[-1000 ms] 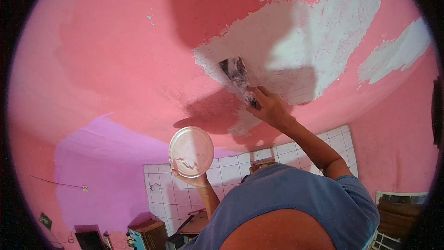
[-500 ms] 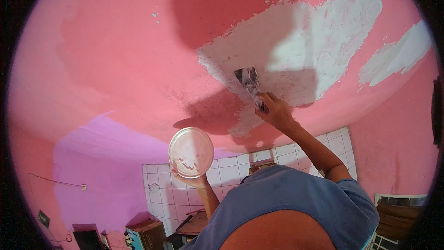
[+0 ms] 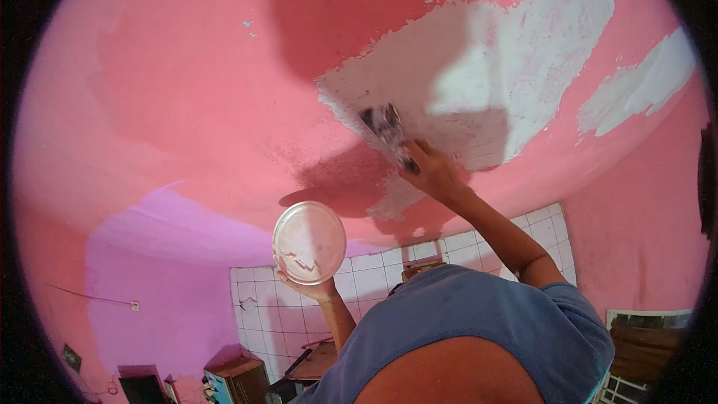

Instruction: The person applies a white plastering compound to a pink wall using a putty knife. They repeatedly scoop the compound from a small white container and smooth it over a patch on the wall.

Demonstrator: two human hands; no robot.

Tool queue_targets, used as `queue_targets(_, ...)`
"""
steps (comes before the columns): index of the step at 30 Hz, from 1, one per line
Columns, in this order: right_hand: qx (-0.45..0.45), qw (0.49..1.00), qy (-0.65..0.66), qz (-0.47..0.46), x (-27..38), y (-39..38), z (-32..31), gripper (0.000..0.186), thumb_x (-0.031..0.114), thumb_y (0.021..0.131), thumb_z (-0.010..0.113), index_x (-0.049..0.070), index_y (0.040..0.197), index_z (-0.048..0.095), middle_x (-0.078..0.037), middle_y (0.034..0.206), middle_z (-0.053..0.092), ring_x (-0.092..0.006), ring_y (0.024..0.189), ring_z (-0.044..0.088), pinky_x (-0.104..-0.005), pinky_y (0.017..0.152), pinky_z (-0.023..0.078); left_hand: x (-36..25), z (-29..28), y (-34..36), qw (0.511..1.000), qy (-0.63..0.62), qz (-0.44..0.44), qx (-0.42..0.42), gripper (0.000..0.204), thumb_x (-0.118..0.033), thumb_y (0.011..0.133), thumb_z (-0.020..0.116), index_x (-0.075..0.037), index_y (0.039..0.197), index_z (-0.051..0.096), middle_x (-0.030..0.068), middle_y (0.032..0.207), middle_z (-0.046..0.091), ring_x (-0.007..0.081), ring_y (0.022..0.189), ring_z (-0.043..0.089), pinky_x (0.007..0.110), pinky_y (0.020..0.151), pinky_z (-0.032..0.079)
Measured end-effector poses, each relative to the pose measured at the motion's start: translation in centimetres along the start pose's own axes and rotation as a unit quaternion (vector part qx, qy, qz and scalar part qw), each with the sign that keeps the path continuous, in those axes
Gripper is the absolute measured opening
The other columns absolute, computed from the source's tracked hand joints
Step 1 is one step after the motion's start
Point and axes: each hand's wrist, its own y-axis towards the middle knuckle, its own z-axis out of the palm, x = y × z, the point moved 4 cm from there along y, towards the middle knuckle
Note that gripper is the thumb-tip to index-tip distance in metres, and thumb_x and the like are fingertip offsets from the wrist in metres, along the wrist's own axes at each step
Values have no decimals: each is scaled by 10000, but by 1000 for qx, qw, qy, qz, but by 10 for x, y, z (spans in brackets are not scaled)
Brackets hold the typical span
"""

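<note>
My right hand (image 3: 437,172) is closed around the handle of a putty knife (image 3: 386,126), its blade smeared with white. The blade lies at the lower left edge of a large pale putty patch (image 3: 523,52) on the pink wall (image 3: 202,90). Lower and to the left, my left hand (image 3: 313,289) grips the bottom rim of a round, pale lid (image 3: 309,233) held up facing me. Some whitish putty with a ragged edge sits on the lid. The fingers behind the lid are partly hidden.
A second putty patch (image 3: 643,86) is at the right. Below the pink stretch are white tiles (image 3: 370,277) and a purple painted area (image 3: 172,254) with a socket (image 3: 135,305) and cable. A wooden cabinet (image 3: 243,380) stands at the lower left.
The putty knife and my right hand have shifted a little left and up across the patch. My left hand and the lid stay nearly in place.
</note>
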Motion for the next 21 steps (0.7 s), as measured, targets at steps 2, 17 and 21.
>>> queue_targets(2, 43, 999, 12, 27, -7, -22, 5, 434, 87, 685, 696, 49, 1072, 503, -143, 907, 552, -301, 696, 596, -379, 569, 483, 1, 1, -1, 1000, -19, -11, -1, 591, -460, 812, 510, -146, 1301, 402, 90, 1388, 314, 305, 1259, 297, 548, 1029, 253)
queue_targets(17, -17, 1000, -9, 19, -3, 5, -12, 430, 94, 679, 711, 43, 1055, 510, -143, 902, 551, -307, 701, 594, -375, 602, 493, 1, 12, -6, 997, 71, 26, -22, 591, -494, 831, 461, -152, 1308, 389, 78, 1372, 331, 293, 1253, 308, 554, 1024, 248)
queue_targets(21, 17, 999, 3, 50, -3, -15, -16, 428, 94, 674, 712, 48, 1051, 514, -134, 894, 550, -290, 670, 590, -367, 591, 492, -5, -3, 0, 999, 35, 4, -30, 611, -512, 826, 459, -143, 1308, 386, 89, 1368, 331, 301, 1252, 306, 550, 1022, 256)
